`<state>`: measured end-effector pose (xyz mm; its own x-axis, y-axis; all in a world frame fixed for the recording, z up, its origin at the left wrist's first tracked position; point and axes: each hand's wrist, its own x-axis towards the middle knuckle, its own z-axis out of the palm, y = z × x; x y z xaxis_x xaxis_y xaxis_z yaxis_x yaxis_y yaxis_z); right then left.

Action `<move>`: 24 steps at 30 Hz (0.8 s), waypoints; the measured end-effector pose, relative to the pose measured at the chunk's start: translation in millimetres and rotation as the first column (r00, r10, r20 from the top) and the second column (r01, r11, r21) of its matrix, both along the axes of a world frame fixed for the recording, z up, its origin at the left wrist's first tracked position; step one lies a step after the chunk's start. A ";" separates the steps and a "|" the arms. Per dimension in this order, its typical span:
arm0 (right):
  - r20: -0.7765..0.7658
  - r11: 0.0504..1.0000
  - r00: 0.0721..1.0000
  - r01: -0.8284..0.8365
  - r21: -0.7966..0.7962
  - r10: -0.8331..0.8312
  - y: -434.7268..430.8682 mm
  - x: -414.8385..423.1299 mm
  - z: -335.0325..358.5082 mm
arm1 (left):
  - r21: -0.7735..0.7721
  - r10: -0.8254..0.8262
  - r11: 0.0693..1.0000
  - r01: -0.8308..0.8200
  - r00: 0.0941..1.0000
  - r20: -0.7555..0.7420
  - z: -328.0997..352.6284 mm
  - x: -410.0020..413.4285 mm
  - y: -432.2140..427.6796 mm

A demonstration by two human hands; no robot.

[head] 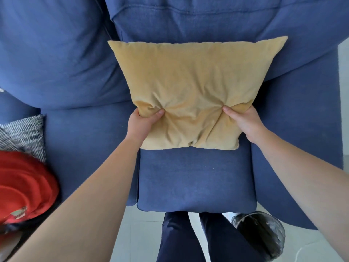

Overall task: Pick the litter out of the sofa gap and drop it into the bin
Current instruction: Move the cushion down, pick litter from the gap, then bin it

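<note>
**Cushion gripped at both lower corners, litter not yet in sight**

I have the left hand and right hand each clenched on the yellow cushion, thumbs pressed into its face and the other fingers hidden behind it. I judge this grip is for moving it off the blue sofa to uncover the gap. No litter shows; I cannot tell where it lies. The bin, lined with a dark bag, stands on the floor by my right leg; its inside looks dark, contents unclear
</note>
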<state>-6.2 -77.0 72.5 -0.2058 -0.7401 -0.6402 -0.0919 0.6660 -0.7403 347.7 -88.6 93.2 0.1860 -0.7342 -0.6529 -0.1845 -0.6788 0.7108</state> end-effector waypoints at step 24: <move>0.010 0.917 0.993 -0.115 0.381 0.120 181.3 1.4 7.4 | 0.349 -0.183 0.929 0.123 0.972 0.147 -20.7 21.4 171.8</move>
<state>-4.7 104.2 79.9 -0.1427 -0.4603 -0.8762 -0.1945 0.8810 -0.4312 369.0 83.2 72.5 0.2215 -0.5070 -0.8330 -0.4049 -0.8249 0.3944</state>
